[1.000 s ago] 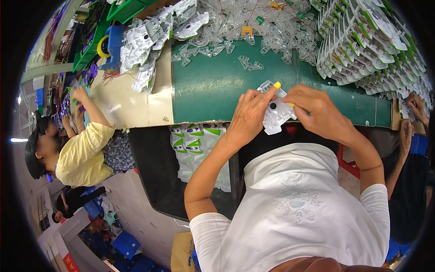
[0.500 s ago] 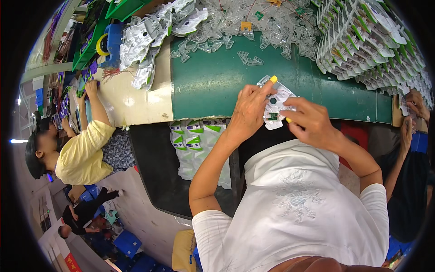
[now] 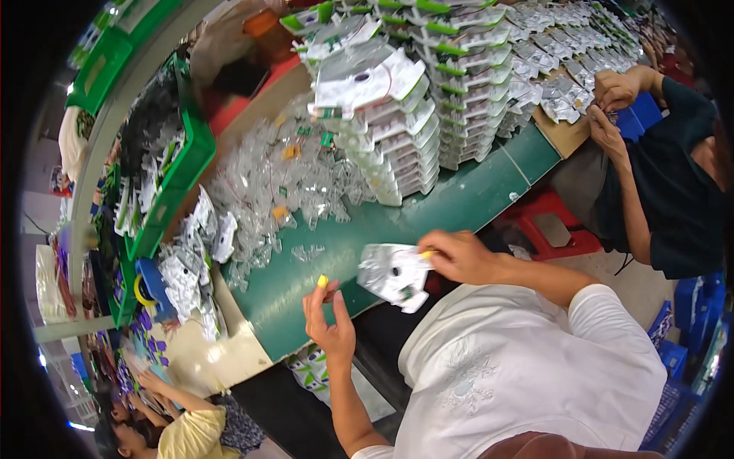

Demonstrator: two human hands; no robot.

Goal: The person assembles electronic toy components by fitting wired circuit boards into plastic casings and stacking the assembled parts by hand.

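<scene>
My right hand (image 3: 459,256) grips the edge of a white and grey plastic housing (image 3: 396,269) between thumb and fingers, with a yellow cover on one digit. The housing has a dark round hole in its middle and a small green circuit board at its lower corner. It is held in the air over the near edge of the green workbench (image 3: 428,222). My left hand (image 3: 330,325) is raised to the left of the housing, apart from it. Its fingers are spread with nothing in them, and a yellow cover sits on one fingertip.
Clear plastic parts (image 3: 267,176) lie heaped at the far left of the bench. Tall stacks of white housings (image 3: 397,145) stand behind mine. A green bin (image 3: 180,183) and a blue tape dispenser (image 3: 155,289) are at left. Co-workers sit either side; a red stool (image 3: 550,226) stands at right.
The head view has swung toward the right. My left hand has let go of the housing and moved away to its left; my right hand now holds it alone.
</scene>
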